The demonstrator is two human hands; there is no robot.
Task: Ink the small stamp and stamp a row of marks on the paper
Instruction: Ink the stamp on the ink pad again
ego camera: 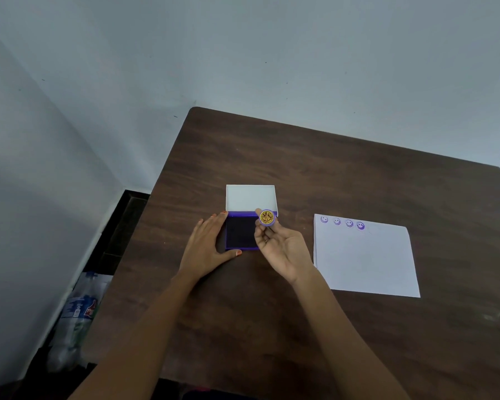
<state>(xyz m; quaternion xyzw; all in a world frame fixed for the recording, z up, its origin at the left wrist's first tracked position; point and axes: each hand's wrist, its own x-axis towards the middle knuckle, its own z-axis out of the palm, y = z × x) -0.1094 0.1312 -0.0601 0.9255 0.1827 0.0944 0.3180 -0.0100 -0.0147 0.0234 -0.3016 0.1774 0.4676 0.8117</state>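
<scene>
A purple ink pad [241, 233] lies open on the dark wooden table [315, 168], its white lid [250, 197] folded back behind it. My left hand [207, 249] rests flat against the pad's left side, thumb at its front edge. My right hand [283, 249] holds the small round stamp [267, 217] by its purple rim above the pad's right edge, the yellow face turned up toward me. A white paper [364, 261] lies to the right, with a row of several purple smiley marks [342, 222] along its top edge.
The table's left edge runs close beside a light wall. On the floor to the left, below the table, lie crumpled plastic bottles [75, 316]. Bare tabletop surrounds the pad and the paper.
</scene>
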